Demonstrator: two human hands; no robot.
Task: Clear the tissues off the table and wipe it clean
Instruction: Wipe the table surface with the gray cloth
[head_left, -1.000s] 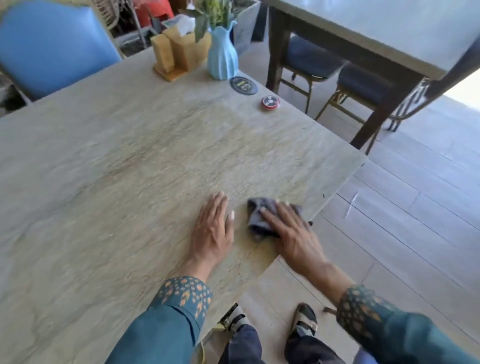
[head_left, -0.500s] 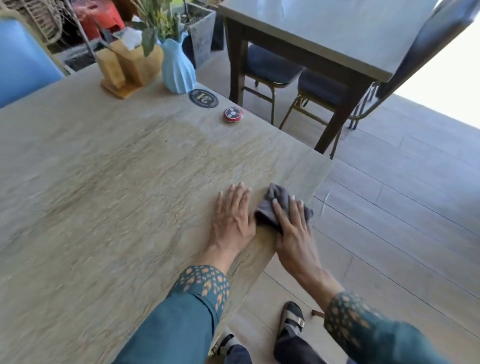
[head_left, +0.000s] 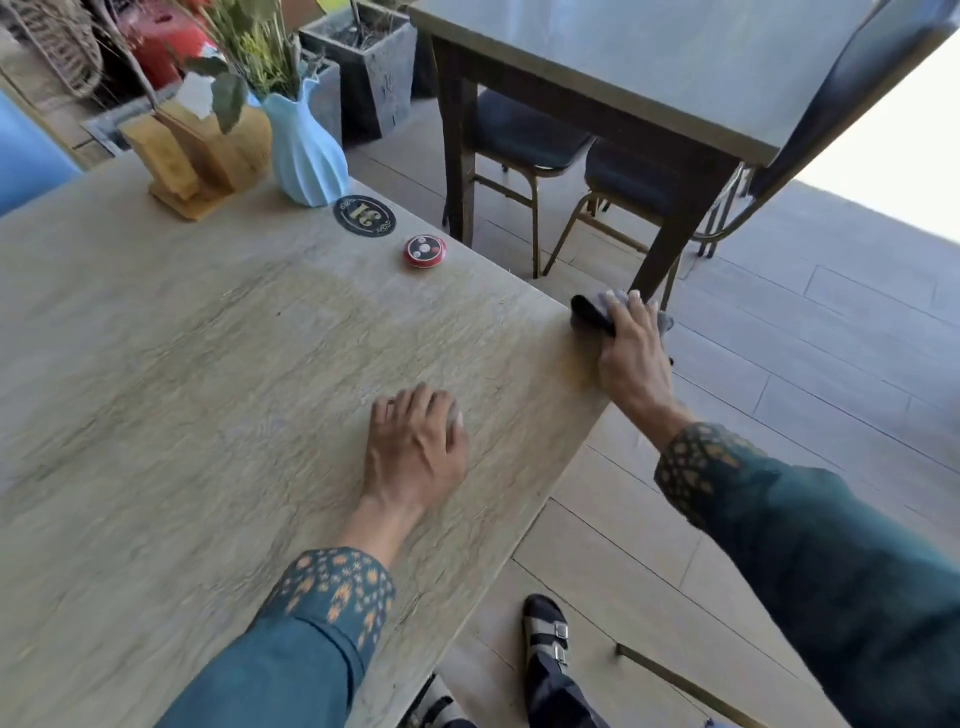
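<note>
Head view: grey cloth (head_left: 592, 312) is held at the table's (head_left: 208, 389) right corner edge, fingers (head_left: 631, 312) of the right hand (head_left: 631, 364) curled over it. Left hand (head_left: 413, 447) is rested on the table, fingers loosely bent, nothing gripped. Far side: red call button (head_left: 424, 251), numbered disc (head_left: 364, 216), blue vase (head_left: 306, 156), wooden tissue holder (head_left: 200, 156).

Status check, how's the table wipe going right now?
Right hand presses grey cloth at table corner. Left hand rests flat on tabletop. No loose tissues visible. Nothing blocking the cloth.
</note>
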